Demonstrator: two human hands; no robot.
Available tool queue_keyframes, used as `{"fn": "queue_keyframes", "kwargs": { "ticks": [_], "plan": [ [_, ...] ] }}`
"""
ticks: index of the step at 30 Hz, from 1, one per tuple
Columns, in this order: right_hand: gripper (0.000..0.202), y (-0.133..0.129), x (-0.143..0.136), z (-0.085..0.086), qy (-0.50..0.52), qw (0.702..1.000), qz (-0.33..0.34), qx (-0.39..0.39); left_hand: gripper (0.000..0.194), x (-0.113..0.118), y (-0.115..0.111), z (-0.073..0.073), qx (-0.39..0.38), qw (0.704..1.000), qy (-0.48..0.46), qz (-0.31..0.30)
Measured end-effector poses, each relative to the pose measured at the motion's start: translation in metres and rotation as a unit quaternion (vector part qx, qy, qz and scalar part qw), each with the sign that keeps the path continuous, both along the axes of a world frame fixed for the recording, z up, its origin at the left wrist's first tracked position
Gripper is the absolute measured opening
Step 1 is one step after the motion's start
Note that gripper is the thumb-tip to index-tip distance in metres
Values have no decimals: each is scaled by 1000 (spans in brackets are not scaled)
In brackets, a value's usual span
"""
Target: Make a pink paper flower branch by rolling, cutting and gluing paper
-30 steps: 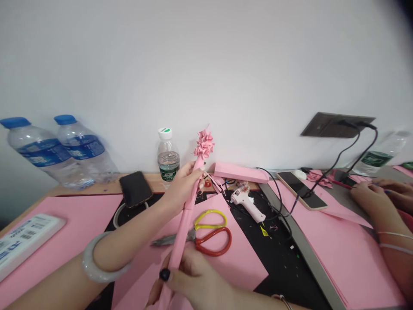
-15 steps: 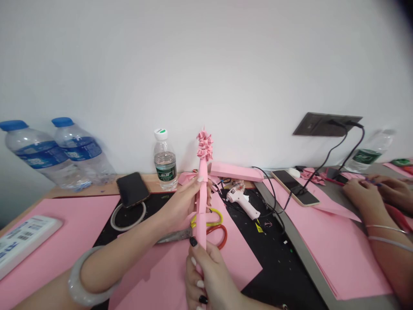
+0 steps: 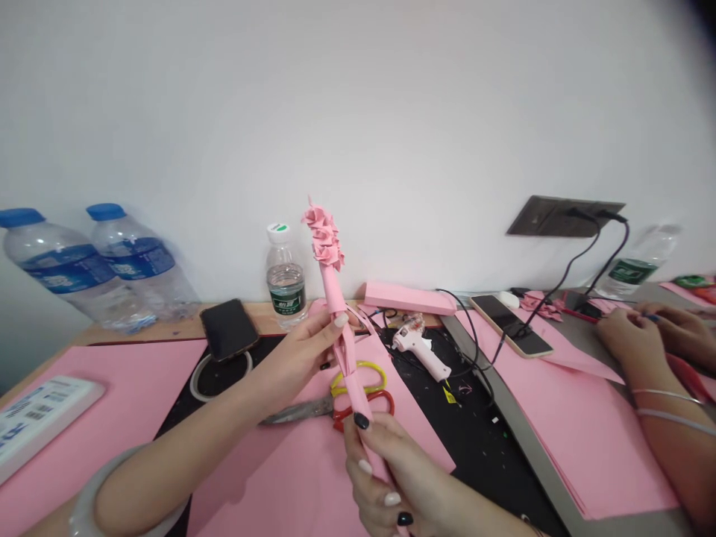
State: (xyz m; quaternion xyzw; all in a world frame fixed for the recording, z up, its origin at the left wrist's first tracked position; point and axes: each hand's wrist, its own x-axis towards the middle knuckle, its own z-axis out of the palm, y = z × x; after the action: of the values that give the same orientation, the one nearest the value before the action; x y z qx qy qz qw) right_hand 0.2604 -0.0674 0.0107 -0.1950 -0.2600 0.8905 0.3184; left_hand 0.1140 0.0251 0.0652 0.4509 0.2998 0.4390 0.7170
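Both my hands grip a long pink paper rod (image 3: 356, 394) topped with a cluster of folded paper flowers (image 3: 324, 239). Tilted, its flowered end leans up and to the left in front of the wall. Fingers of my left hand (image 3: 305, 347) pinch the rod below the flowers, where the paper looks split into strips. Lower down, my right hand (image 3: 385, 470) wraps round the plain shaft. Behind the rod, on pink paper (image 3: 280, 477), lie scissors (image 3: 369, 377) with one yellow and one red handle loop.
A pink glue gun (image 3: 422, 352) and cables lie right of centre. A phone (image 3: 229, 328), a tape ring (image 3: 201, 380) and water bottles (image 3: 286, 287) stand or lie left. At right, a co-worker's hands (image 3: 632, 335) are near another phone (image 3: 510, 324) and pink sheets (image 3: 587, 440).
The rod has gone from nearly upright to leaning left at its flowered top. My left hand has shifted slightly left, and my right hand slightly right.
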Motion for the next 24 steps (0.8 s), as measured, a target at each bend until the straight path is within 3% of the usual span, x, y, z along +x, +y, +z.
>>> {"fn": "queue_keyframes", "kwargs": {
  "ticks": [2,4,6,9,13,20,24],
  "plan": [
    [42,1,5,-2,-6,1000,25,17,21,-1,-3,4,-11,1000,4,-15],
    [42,4,8,0,-56,998,5,37,21,-1,-4,10,-16,999,13,-25],
    [39,9,11,8,-147,983,-55,93,23,-1,-3,14,-8,999,37,-26],
    [35,23,16,26,-268,930,-154,198,26,0,0,13,3,996,81,-27],
    [29,45,16,40,-296,887,-258,243,26,5,1,0,-3,991,115,-63],
    [27,59,7,19,-273,894,-273,226,29,6,-5,-14,-8,987,107,-122],
    [32,58,7,9,-288,883,-292,228,43,3,-8,-20,-11,984,147,-98]
  ]
}}
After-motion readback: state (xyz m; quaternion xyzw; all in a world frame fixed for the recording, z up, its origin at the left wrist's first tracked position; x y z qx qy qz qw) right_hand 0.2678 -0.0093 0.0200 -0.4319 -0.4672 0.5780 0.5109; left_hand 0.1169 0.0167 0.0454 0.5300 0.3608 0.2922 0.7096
